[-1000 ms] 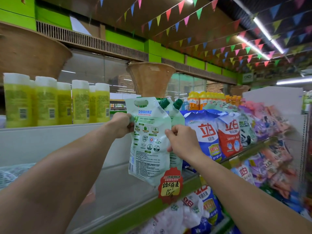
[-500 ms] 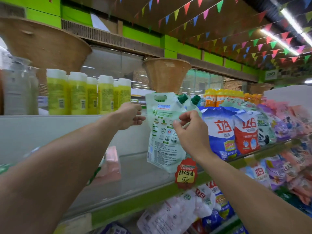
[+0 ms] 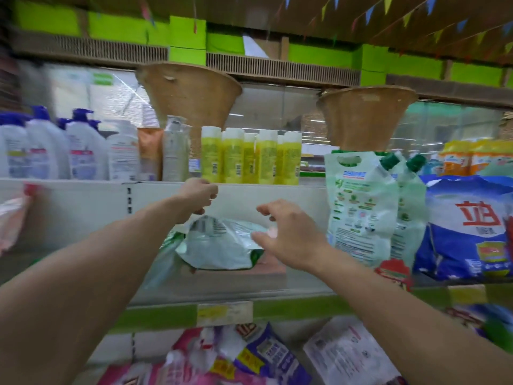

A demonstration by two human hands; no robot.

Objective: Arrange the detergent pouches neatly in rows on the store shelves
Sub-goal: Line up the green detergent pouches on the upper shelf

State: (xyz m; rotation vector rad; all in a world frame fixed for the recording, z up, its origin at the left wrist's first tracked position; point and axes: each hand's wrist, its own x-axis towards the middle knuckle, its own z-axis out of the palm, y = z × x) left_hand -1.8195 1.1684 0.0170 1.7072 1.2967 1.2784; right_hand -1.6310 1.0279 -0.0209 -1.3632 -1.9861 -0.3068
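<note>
Head view: both hands, left hand [image 3: 198, 194] and right hand [image 3: 288, 234], spread empty over a crinkly, glossy flat-lying pouch [image 3: 219, 243].

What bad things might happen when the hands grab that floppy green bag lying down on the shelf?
The flat green pouch looks limp, so it may sag or slip from the right hand as it is lifted. The upright green pouch stands close by, and the right arm could knock it over. The left hand is near the yellow bottles and might bump them.
</note>
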